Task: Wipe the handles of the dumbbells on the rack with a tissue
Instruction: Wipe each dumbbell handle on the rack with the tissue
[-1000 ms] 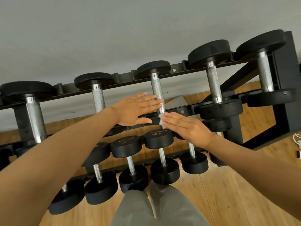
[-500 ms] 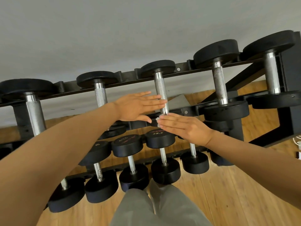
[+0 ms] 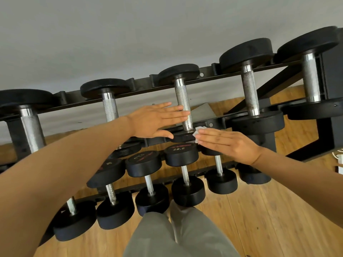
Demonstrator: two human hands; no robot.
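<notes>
Fingers (image 3: 174, 113) of the left hand (image 3: 154, 120) were stretched out straight and close together, laid flat against the left side of a knurled steel handle (image 3: 182, 101) on the top tier of the black dumbbell rack (image 3: 141, 84). The right hand (image 3: 229, 143) was just as flat, its fingers (image 3: 209, 135) straight and pointing left, pressing a small crumpled white tissue (image 3: 197, 131) against the lower end of that same handle, right where it met the near weight head. Only the edge of the tissue showed past the fingertips.

That middle dumbbell (image 3: 179, 72) sat between four others along the top rail, each with a silver handle and round black heads. Below it, on the lower tier, a dumbbell marked 22.5 (image 3: 181, 153) lay just under the right hand, beside several more. Grey trousers (image 3: 178, 236) showed at the bottom, over a wooden floor (image 3: 269, 219). A grey wall (image 3: 130, 34) rose behind the rack.
</notes>
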